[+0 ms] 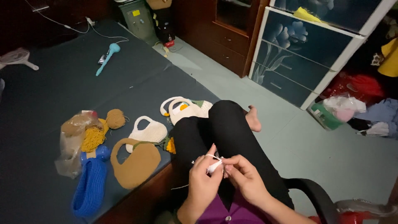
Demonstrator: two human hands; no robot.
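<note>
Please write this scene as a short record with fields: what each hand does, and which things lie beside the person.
left hand: pinches a small white crochet piece, white yarn looped over the fingers
right hand: fingertips on the same piece
posture: seated, legs crossed, black trousers
on dark mat: brown crocheted bag, two white crocheted bags, blue crocheted bag, brown yarn ball, plastic bag with yellow yarn

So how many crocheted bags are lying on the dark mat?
4: a brown bag, a blue bag left of it, a cream bag behind, and a white bag by the knee. More may be hidden.
</note>
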